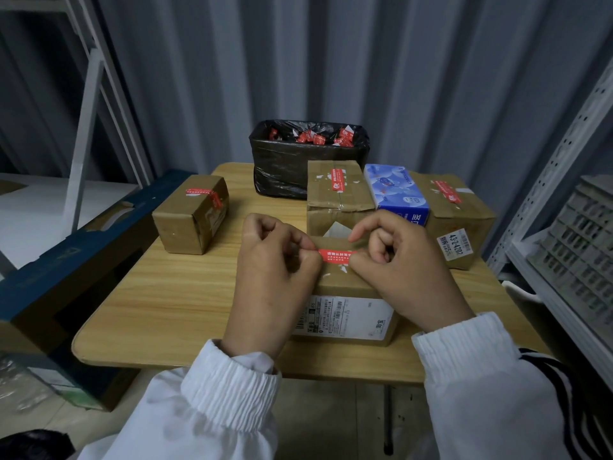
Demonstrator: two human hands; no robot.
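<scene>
Now, seal sticker (335,256): red strip with white print, stretched between both hands over the top of the near parcel; whether stuck down or lifted cannot be told.
Long axis: runs left to right across the view, roughly level, one end toward each hand; printed side faces up.
Left hand (275,270): pinches the strip's left end between thumb and forefinger, other fingers curled in.
Right hand (404,263): pinches the strip's right end between thumb and forefinger, remaining fingers curled toward the palm.
Cardboard parcel (345,283): lies on the near middle of the table under both hands, white shipping label on the side facing the person, white paper showing at its far edge.
Wooden table (166,293): bears every box.
Small sealed box (192,214): far left, well apart from the hands, red strip across its top.
Taped box (335,194): just behind the parcel, red strip on top.
Blue tissue box (394,190): between the taped box and the right-hand box (461,220).
Bin (308,161): at the table's far edge, lined with a black bag, red scraps inside.
</scene>
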